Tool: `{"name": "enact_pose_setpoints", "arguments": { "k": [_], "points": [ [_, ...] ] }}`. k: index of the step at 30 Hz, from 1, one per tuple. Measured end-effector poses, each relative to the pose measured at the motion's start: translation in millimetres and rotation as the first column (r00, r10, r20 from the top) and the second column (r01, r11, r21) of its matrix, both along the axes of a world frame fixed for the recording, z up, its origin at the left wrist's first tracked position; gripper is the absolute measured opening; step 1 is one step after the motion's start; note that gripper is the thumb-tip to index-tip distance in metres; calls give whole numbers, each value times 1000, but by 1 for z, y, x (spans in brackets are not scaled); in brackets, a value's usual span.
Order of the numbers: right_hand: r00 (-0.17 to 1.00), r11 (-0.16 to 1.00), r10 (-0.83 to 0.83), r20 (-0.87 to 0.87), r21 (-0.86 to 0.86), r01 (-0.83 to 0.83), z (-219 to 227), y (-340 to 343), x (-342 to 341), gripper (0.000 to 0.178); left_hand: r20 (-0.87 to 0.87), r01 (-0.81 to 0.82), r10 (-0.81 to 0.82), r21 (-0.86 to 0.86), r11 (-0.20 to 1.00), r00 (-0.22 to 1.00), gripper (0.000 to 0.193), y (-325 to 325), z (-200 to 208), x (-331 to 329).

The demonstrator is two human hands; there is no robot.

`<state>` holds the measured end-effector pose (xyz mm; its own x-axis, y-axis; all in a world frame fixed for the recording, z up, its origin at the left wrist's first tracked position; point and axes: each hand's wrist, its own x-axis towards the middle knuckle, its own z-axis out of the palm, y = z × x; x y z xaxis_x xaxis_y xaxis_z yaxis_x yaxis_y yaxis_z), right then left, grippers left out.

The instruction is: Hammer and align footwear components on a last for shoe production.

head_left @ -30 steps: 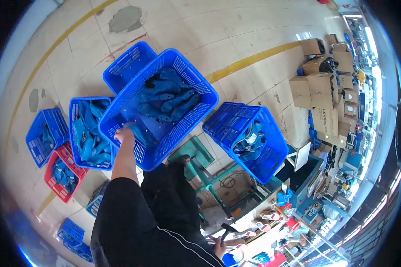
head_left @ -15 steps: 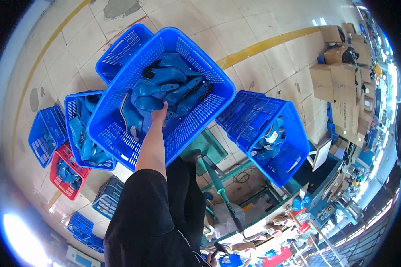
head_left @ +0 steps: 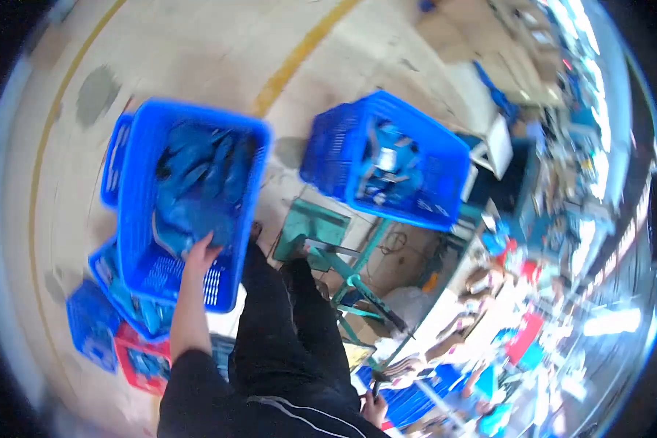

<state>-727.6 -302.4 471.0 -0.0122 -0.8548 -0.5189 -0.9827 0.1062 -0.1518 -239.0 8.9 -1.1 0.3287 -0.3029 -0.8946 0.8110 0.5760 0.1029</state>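
In front of me on the left is a large blue plastic basket (head_left: 137, 219), partly filled with blue shoe lasts (head_left: 208, 164) heaped toward its far end. My left hand (head_left: 199, 255) reaches down into the near part of this basket, beside a last with a pale edge (head_left: 166, 237). Its thumb and forefinger show apart, though motion blurs them. No held thing can be made out there. Low in the picture, right of my legs, my right hand (head_left: 374, 410) is closed round a dark-handled tool (head_left: 376, 387) whose kind I cannot make out.
A second blue basket (head_left: 456, 179) with lasts and scraps stands on the right. More blue baskets (head_left: 91, 321) and a red one (head_left: 135, 365) sit at the left. Beyond my feet is a green metal stand (head_left: 317, 219); a bench with shoe soles (head_left: 482, 281) lies right.
My view has swung, so the baskets appear shifted left and the bench shows more. My left hand has drawn back from the heaped lasts toward the basket's near end.
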Motion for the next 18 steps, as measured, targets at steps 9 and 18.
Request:
{"name": "enact_pose_setpoints", "arguments": {
  "k": [9, 18],
  "points": [
    [933, 987, -96, 346, -89, 135, -48, -25, -2, 41, 423, 645, -897, 650, 401, 132, 46, -117, 339, -8],
    [890, 898, -215, 403, -277, 342, -89, -97, -7, 41, 686, 738, -671, 601, 306, -280, 38, -348, 425, -111]
  ]
}}
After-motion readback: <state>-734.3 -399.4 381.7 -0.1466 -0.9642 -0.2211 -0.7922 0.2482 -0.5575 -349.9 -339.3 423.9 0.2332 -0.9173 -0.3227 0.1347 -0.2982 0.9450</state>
